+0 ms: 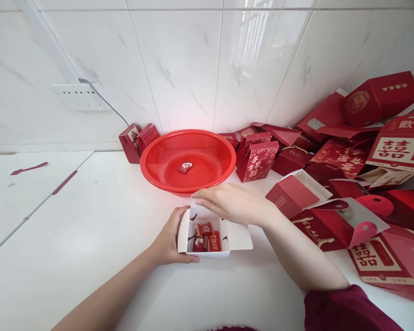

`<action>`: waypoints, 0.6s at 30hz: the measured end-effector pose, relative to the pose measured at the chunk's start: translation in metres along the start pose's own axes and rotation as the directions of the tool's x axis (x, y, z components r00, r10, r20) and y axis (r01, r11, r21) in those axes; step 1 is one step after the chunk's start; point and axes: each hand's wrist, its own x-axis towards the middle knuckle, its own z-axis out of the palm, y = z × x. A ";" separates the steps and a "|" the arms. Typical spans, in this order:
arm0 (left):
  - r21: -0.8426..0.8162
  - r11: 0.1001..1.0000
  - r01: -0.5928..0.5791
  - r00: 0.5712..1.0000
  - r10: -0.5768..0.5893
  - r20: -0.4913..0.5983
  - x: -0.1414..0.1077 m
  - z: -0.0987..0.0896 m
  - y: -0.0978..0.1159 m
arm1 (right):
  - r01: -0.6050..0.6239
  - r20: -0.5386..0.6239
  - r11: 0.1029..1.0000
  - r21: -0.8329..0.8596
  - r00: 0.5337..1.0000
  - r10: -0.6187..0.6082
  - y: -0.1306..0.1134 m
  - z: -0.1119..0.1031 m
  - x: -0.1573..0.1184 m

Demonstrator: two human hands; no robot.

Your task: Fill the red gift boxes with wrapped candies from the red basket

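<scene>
A small candy box [210, 253] with a white inside stands open on the table, its flaps spread. My left hand [170, 239] is wrapped round its left side, thumb along the near edge. At the far edge, my right hand [232, 202] has its fingers and thumb about a raised white flap, partly covering it. Several red wrapped candies [214, 241] lie inside the box. Just beyond is a red plastic basin [148, 171] with perforated sides, holding one wrapped candy [185, 167].
Two red boxes [133, 142] stand left of the basin. Upright red boxes [262, 161] and a large heap of folded boxes [334, 220] fill the right side. A tiled wall with a socket panel [82, 97] and a cable [106, 101] closes the back.
</scene>
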 end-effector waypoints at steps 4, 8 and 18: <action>0.176 0.976 -0.126 0.990 0.136 -0.040 -0.001 -0.003 0.001 | 0.048 -0.053 0.998 -0.031 0.997 -0.050 -0.005 -0.012 -0.011; 0.435 0.861 -0.264 0.938 0.334 -0.092 -0.003 -0.005 0.001 | 0.063 0.000 0.998 -0.011 0.998 -0.063 -0.013 -0.014 -0.021; 0.458 0.863 -0.211 0.940 0.308 -0.148 -0.003 -0.002 -0.001 | 0.053 0.382 0.982 -0.180 0.924 0.020 -0.008 0.050 -0.001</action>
